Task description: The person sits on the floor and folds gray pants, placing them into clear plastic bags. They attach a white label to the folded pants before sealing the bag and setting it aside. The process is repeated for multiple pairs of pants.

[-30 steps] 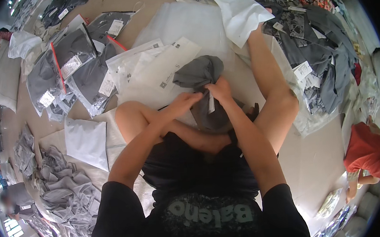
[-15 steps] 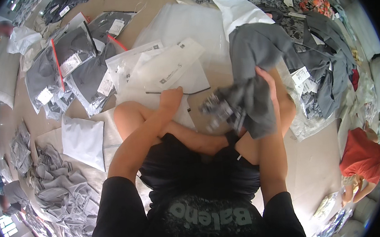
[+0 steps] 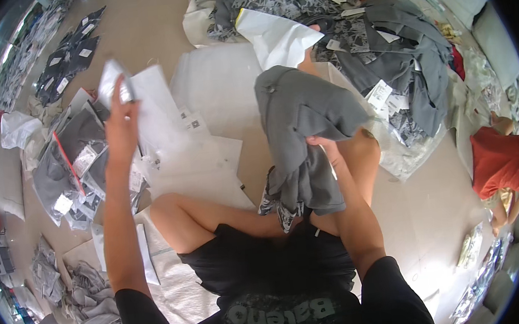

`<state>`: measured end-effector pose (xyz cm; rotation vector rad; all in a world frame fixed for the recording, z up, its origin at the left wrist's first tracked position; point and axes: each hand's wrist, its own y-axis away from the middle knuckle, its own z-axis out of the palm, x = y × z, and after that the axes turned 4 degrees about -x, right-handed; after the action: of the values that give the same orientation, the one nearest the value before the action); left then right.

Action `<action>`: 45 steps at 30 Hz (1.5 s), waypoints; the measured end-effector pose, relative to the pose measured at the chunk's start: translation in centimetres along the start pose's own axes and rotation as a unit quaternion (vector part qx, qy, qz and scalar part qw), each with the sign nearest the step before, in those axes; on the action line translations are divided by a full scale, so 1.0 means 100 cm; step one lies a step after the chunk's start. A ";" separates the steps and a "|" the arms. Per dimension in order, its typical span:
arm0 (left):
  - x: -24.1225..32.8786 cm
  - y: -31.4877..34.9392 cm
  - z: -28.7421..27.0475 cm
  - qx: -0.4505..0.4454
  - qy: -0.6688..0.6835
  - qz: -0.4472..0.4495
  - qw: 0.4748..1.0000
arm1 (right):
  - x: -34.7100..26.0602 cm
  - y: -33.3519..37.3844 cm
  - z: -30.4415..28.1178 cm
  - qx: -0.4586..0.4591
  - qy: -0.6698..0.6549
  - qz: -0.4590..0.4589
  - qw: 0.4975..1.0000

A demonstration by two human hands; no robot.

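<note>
My left hand (image 3: pixel 122 124) is raised at the left, fingers closed on a frosted plastic bag (image 3: pixel 158 103). The bag is smeared by motion, and its crumpled top catches the light by my fingers. In my right hand (image 3: pixel 324 147), over my lap, a folded grey garment (image 3: pixel 295 112) is gripped by its side. The garment's patterned black-and-white end hangs down toward my shorts. Flat translucent bags (image 3: pixel 202 173) lie on the floor in front of my legs, below the lifted bag.
Bagged grey garments (image 3: pixel 65 166) lie at the left. Loose grey and patterned clothes (image 3: pixel 386 58) with tags are heaped at the far right. Beside them lies a white plastic sheet (image 3: pixel 279 34). A grey clothes pile (image 3: pixel 95 300) sits at the lower left. A person in red (image 3: pixel 499 159) bends at the right.
My left hand has swung up and left, lifting a frosted bag from the stack. My right hand has moved left with the grey garment. The whole view has shifted too.
</note>
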<state>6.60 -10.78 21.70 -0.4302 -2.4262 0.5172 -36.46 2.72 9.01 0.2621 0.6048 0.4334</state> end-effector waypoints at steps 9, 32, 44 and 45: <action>0.026 0.080 0.100 -0.290 0.186 -0.081 0.935 | -0.008 0.012 0.033 -0.088 0.093 -0.035 0.991; 0.006 0.150 0.117 -0.233 0.354 -0.329 0.844 | 0.082 -0.029 0.033 -0.218 0.507 0.160 0.818; 0.075 0.173 0.139 -0.040 0.068 0.062 0.995 | 0.111 -0.046 0.025 0.132 0.746 -0.087 0.646; 0.088 0.173 0.151 -0.055 0.055 0.092 0.993 | 0.120 -0.044 0.035 0.146 0.769 -0.112 0.612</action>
<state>-6.42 4.05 7.07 -0.7158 -2.3286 0.4277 -24.17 4.08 4.31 0.0448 2.4297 0.2097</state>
